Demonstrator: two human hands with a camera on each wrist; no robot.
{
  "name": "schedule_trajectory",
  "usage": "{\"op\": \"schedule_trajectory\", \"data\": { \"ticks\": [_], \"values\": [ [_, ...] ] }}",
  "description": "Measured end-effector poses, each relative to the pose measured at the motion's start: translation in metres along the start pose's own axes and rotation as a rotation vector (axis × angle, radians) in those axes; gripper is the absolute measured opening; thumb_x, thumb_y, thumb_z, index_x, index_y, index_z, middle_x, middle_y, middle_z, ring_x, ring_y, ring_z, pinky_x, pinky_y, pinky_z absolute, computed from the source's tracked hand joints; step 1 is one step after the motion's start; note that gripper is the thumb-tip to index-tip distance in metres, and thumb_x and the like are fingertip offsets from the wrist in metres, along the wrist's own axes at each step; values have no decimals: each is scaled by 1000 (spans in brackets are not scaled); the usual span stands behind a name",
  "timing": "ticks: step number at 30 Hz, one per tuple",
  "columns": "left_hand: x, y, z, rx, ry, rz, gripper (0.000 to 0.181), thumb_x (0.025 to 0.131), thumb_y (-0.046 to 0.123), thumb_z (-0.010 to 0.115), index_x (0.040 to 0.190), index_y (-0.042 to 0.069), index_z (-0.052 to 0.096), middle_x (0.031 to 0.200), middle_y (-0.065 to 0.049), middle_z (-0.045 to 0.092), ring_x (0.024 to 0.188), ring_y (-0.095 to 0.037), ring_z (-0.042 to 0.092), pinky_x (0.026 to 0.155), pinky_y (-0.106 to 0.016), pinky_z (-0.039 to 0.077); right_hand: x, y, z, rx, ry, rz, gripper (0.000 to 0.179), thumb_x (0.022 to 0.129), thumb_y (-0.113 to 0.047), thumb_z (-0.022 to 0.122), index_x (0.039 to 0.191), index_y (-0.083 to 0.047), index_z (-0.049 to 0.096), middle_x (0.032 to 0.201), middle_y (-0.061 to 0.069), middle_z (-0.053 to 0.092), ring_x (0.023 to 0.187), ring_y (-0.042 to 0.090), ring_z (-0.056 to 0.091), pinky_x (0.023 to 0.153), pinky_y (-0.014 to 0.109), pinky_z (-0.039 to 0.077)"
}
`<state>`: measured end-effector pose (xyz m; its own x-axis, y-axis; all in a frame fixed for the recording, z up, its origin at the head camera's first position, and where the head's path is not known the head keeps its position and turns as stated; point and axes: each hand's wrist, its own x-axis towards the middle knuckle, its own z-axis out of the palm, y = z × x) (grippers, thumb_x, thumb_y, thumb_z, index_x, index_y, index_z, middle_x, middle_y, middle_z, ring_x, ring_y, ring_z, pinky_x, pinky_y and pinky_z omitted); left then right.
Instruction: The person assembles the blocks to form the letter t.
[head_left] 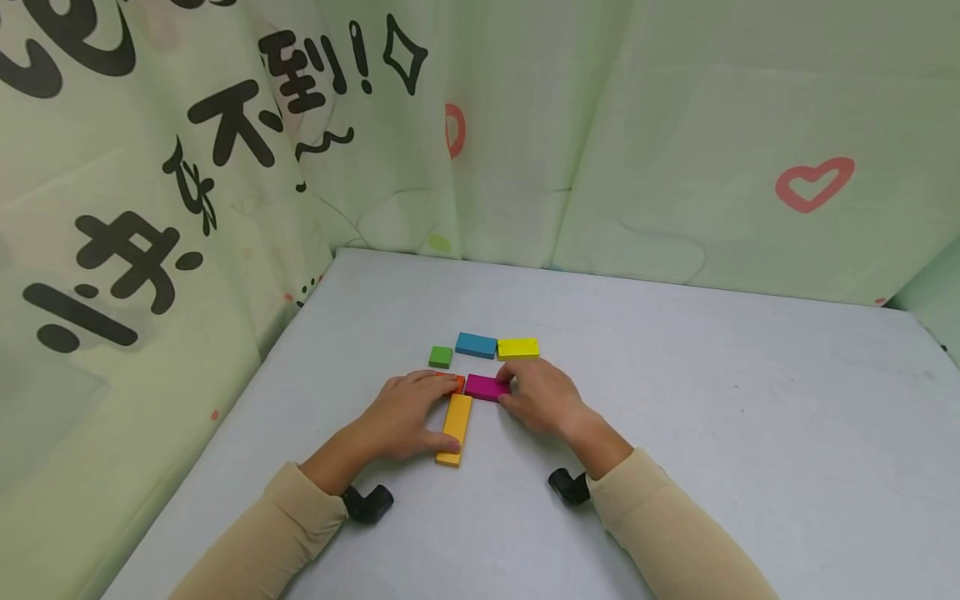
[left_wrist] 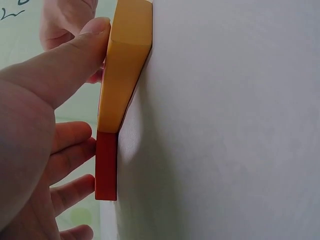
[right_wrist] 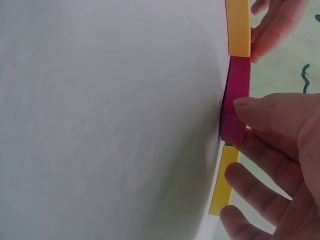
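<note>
1. Beige sleeves [head_left: 262, 537] lie nearest the view.
2. Right grip [head_left: 545, 397]: pinches magenta block [head_left: 483, 387], just left of its palm.
3. Left grip [head_left: 407, 417]: spread wide, touching red block [left_wrist: 106, 167] and orange block [head_left: 456, 419].
4. Apparent step: aligning these 3 blocks; next move likely calls for steady release.

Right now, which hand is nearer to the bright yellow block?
Right. The right hand pinches the magenta block just below the yellow block in the head view; the left hand is farther left, touching the red block.

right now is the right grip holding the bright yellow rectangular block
No, the right grip pinches the magenta rectangular block.
</note>
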<state>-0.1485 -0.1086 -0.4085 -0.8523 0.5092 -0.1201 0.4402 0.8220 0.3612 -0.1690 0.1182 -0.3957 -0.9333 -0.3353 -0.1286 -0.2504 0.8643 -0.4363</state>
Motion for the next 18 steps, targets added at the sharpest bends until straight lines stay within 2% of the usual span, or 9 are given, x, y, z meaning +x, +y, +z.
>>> {"op": "schedule_trajectory", "data": {
  "ticks": [18],
  "values": [
    [1, 1, 0, 10, 0, -8, 84, 80, 53, 80, 149, 17, 48, 148, -2, 49, 141, -28, 33, 111, -53, 29, 1, -2, 2, -16, -3, -8, 28, 92, -18, 72, 118, -9, 69, 107, 4, 68, 95, 21, 57, 89, 39, 52]
  ]
}}
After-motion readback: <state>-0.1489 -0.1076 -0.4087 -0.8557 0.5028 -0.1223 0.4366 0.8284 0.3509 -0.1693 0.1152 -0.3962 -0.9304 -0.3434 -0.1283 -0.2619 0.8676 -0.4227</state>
